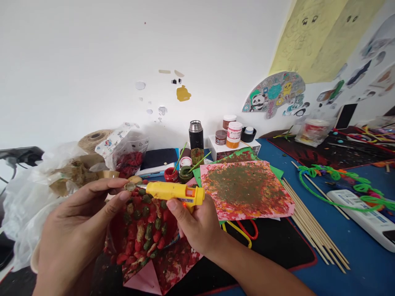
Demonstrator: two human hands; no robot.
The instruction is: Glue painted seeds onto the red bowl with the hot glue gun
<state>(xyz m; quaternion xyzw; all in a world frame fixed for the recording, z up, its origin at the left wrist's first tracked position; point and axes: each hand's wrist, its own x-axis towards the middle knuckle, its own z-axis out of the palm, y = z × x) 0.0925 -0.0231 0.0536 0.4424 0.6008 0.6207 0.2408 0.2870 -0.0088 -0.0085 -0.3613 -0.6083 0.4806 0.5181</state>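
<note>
My right hand (197, 224) grips a yellow hot glue gun (174, 192), its nozzle pointing left. My left hand (83, 218) pinches a small pale shell piece (131, 186) between thumb and fingers, right at the nozzle tip. Below both hands lies a pink paper sheet (145, 279) partly covered with glued red, green and tan shell pieces (145, 226).
A painted pink sheet (247, 189) lies to the right, with bamboo skewers (314, 226) and a white power strip (364, 213) beyond. Paint jars (233, 135), a black flask (196, 135), a twine spool (94, 139) and plastic bags (27, 193) stand behind. Scissors (243, 232) lie near my right wrist.
</note>
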